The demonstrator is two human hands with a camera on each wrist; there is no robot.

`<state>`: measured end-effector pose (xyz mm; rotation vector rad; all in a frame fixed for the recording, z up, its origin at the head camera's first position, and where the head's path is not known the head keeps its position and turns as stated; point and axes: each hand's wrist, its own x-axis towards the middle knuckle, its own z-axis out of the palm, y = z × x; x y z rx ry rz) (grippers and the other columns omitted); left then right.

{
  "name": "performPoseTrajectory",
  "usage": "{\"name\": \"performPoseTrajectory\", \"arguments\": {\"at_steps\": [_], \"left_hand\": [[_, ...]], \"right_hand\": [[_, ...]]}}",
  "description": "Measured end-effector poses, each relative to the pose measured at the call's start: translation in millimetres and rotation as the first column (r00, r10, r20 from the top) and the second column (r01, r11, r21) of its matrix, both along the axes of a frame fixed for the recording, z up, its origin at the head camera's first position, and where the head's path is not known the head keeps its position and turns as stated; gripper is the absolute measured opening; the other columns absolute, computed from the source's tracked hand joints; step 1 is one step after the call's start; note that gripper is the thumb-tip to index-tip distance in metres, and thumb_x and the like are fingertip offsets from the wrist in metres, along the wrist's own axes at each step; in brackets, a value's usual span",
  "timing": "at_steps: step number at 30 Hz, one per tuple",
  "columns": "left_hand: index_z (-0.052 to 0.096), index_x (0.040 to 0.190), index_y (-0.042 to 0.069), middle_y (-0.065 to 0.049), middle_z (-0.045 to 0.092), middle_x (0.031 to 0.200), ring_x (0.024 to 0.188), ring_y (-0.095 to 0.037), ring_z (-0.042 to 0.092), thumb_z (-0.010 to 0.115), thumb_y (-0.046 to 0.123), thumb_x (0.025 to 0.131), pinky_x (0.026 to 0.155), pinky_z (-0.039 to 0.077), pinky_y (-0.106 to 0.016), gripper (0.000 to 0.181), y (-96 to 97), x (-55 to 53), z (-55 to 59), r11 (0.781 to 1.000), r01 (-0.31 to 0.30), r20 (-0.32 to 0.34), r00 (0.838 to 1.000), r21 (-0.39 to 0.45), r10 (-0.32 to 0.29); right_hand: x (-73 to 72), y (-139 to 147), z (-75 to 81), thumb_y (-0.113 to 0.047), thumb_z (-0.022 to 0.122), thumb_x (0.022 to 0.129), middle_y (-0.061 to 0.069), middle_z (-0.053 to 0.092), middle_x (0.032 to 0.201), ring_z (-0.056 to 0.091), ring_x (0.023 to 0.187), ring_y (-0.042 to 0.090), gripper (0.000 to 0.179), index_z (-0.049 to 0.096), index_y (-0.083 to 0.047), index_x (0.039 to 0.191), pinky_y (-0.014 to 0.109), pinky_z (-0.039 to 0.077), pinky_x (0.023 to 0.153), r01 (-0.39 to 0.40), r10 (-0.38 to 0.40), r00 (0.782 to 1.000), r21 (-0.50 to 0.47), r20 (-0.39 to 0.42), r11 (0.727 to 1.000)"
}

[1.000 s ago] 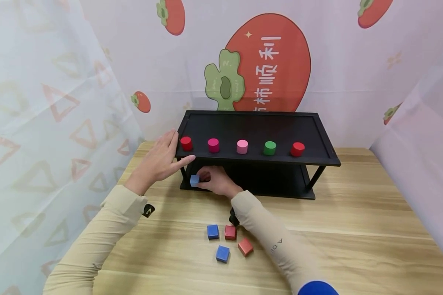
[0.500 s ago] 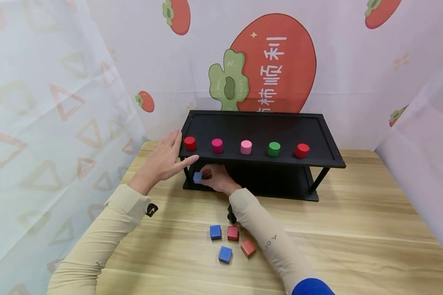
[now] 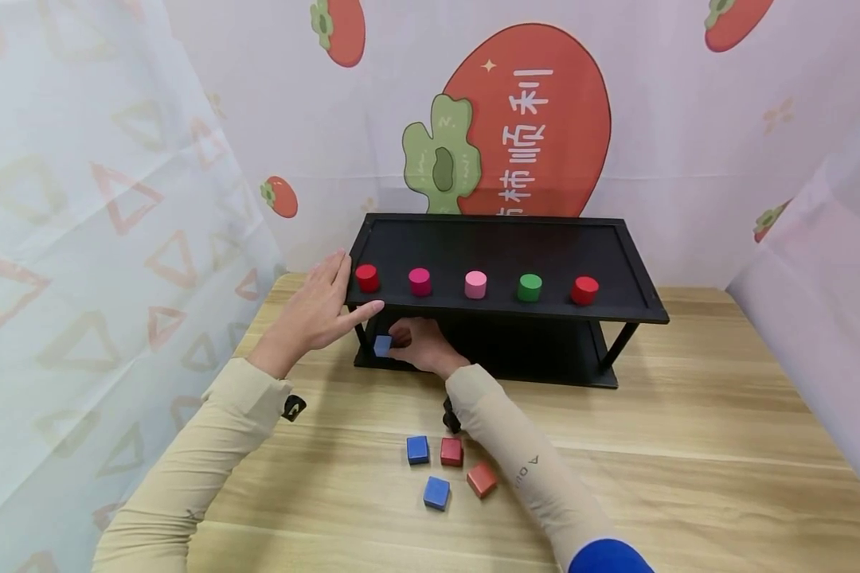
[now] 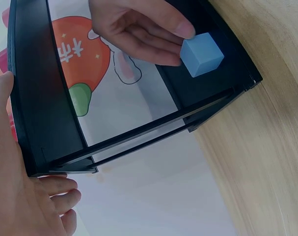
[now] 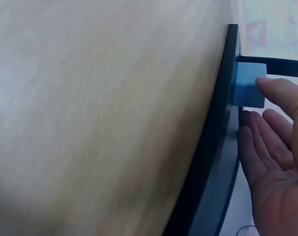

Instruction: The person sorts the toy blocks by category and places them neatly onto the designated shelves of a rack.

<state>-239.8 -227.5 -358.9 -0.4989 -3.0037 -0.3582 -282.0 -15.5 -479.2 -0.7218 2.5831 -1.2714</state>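
In the head view, my right hand (image 3: 424, 348) reaches under the top board of a black two-tier shelf (image 3: 516, 239). Its thumb and fingertips hold a blue block (image 3: 383, 345) at the left end of the lower board. The right wrist view shows the thumb on one face of that block (image 5: 250, 84), with several fingers below it; the index finger's contact is hidden. My left hand (image 3: 317, 309) rests on the upper board's left edge. In the left wrist view its thumb and fingers lie straight around that edge (image 4: 21, 196).
On the upper board stand red (image 3: 367, 278), magenta (image 3: 420, 282), pink (image 3: 475, 284), green (image 3: 529, 287) and red (image 3: 584, 290) cylinders in a row. Two blue blocks (image 3: 417, 450) and two red blocks (image 3: 451, 451) lie on the wooden table (image 3: 702, 446). Printed curtains surround it.
The blue block has turned slightly and sits a little further back on the lower board, with the right hand on it. My left hand stays on the shelf edge. The view shifted slightly.
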Motion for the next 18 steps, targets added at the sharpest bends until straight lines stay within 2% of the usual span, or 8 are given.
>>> {"name": "performPoseTrajectory", "arguments": {"at_steps": [5, 13, 18], "left_hand": [[0.009, 0.167, -0.005, -0.024, 0.007, 0.177, 0.166, -0.04, 0.009, 0.049, 0.068, 0.102, 0.136, 0.011, -0.054, 0.106, -0.4, 0.6, -1.4, 1.0, -0.005, 0.008, 1.0, -0.001, 0.005], [0.009, 0.167, -0.005, -0.024, 0.007, 0.177, 0.166, -0.041, 0.01, 0.049, 0.07, 0.102, 0.136, 0.011, -0.054, 0.107, -0.5, -0.8, -0.4, 1.0, -0.012, 0.008, 1.0, -0.007, 0.012], [0.009, 0.167, -0.005, -0.024, 0.008, 0.177, 0.166, -0.041, 0.009, 0.047, 0.071, 0.102, 0.136, 0.01, -0.054, 0.108, -0.6, -1.8, 0.4, 1.0, -0.011, 0.009, 1.0, -0.016, 0.011]], "right_hand": [[4.1, 15, 5.5, -0.014, 0.079, 0.095, 0.014, 0.075, 0.126, 0.073, 0.117, 0.028, 0.037, 0.07, -0.002, 0.129, 0.041, 0.06, 0.105, -0.005, 0.005, 1.0, -0.03, 0.009, 1.0], [18.8, 53, 17.1, -0.019, 0.081, 0.095, 0.012, 0.076, 0.125, 0.074, 0.115, 0.024, 0.04, 0.071, -0.001, 0.129, 0.039, 0.06, 0.104, -0.06, 0.059, 0.997, -0.009, -0.049, 0.998], [36.0, 78, 21.4, -0.02, 0.083, 0.093, 0.009, 0.076, 0.126, 0.074, 0.113, 0.019, 0.041, 0.073, -0.003, 0.129, 0.036, 0.061, 0.104, -0.076, 0.076, 0.997, -0.015, 0.011, 0.997]]}}
